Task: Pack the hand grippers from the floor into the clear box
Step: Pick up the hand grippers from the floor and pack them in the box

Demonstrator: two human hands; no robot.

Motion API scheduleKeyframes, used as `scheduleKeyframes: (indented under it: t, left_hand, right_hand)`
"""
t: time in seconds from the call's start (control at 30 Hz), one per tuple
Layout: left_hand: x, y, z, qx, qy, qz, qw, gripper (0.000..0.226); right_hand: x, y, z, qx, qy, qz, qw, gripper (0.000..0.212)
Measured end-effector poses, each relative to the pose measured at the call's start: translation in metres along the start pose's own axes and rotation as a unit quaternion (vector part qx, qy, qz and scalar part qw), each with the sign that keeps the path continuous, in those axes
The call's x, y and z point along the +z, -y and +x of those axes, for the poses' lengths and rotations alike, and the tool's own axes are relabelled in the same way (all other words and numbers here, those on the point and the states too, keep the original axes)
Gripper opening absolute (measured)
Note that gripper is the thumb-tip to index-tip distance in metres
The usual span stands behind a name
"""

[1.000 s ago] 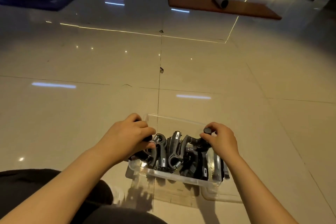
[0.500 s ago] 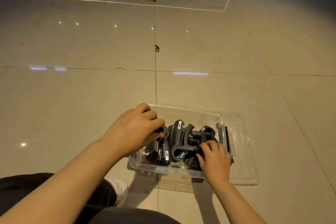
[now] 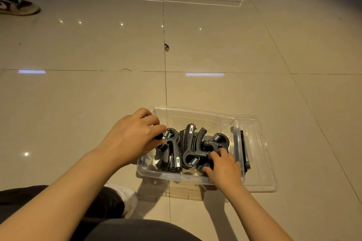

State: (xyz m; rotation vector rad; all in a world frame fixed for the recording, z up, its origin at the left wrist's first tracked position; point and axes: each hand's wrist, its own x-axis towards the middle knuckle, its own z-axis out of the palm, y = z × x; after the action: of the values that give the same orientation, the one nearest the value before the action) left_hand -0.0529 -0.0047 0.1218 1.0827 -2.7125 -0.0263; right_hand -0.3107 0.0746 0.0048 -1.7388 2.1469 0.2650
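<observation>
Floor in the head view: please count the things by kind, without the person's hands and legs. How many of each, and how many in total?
Clear box: 1
Clear lid: 1
Hand grippers: at least 4, overlapping inside the box
Dark flat item beside the box: 1
Shoes: 2
Total: at least 9

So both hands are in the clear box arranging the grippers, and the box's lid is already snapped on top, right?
Not quite: the head view shows the clear box open, with its lid lying beside it. Left hand and right hand are on the grippers.
</observation>
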Motion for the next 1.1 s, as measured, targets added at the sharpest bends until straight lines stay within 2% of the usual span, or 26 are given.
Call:
scheduleKeyframes:
  t: [0.03,0.1,0.17,0.23,0.3,0.37,0.43,0.53,0.6,0.77,0.83,0.9,1.0,1.1]
  left_hand:
    - [-0.001,0.0,-0.002,-0.01,-0.008,-0.003,1.0,0.023]
    - [-0.003,-0.001,-0.005,-0.038,-0.032,-0.008,0.999,0.023]
    - [-0.002,-0.002,-0.009,-0.089,-0.055,-0.04,0.994,0.031]
    - [0.0,-0.002,-0.013,-0.154,-0.069,-0.098,0.981,0.044]
    - [0.002,-0.003,-0.014,-0.197,-0.078,-0.138,0.967,0.049]
    - [0.001,-0.006,-0.014,-0.209,-0.085,-0.148,0.963,0.047]
    - [-0.001,-0.011,-0.016,-0.227,-0.098,-0.168,0.954,0.045]
    - [-0.006,-0.018,-0.018,-0.315,-0.133,-0.254,0.905,0.045]
    - [-0.008,-0.021,-0.017,-0.344,-0.157,-0.284,0.881,0.04]
    - [-0.016,-0.027,-0.014,-0.396,-0.21,-0.379,0.81,0.008]
    - [-0.017,-0.031,-0.015,-0.399,-0.216,-0.382,0.805,0.009]
    - [-0.017,-0.037,-0.017,-0.385,-0.204,-0.389,0.811,0.016]
    - [-0.012,-0.048,-0.02,-0.336,-0.171,-0.423,0.824,0.021]
    - [-0.009,-0.05,-0.019,-0.324,-0.115,-0.46,0.818,0.024]
  right_hand:
    - [-0.004,0.002,0.0,-0.001,-0.011,0.027,1.0,0.046]
    - [-0.019,0.009,-0.001,-0.019,-0.044,0.162,0.986,0.052]
    - [-0.039,0.024,-0.008,-0.049,-0.059,0.325,0.942,0.06]
    - [-0.06,0.045,-0.019,-0.092,-0.062,0.414,0.904,0.063]
    - [-0.071,0.065,-0.026,-0.145,-0.072,0.427,0.89,0.055]
    - [-0.074,0.082,-0.029,-0.182,-0.116,0.418,0.883,0.029]
    - [-0.074,0.092,-0.03,-0.161,-0.153,0.461,0.859,0.008]
    - [-0.08,0.098,-0.028,-0.085,-0.129,0.584,0.797,0.016]
    - [-0.083,0.098,-0.025,-0.07,-0.137,0.584,0.797,0.016]
    - [-0.087,0.111,-0.025,-0.075,-0.15,0.594,0.786,0.014]
    - [-0.088,0.12,-0.022,-0.066,-0.154,0.617,0.769,0.014]
    - [-0.088,0.127,-0.018,-0.038,-0.146,0.661,0.735,0.014]
    - [-0.09,0.136,-0.013,0.014,-0.14,0.718,0.682,0.012]
    - [-0.088,0.138,-0.01,0.05,-0.125,0.751,0.647,0.015]
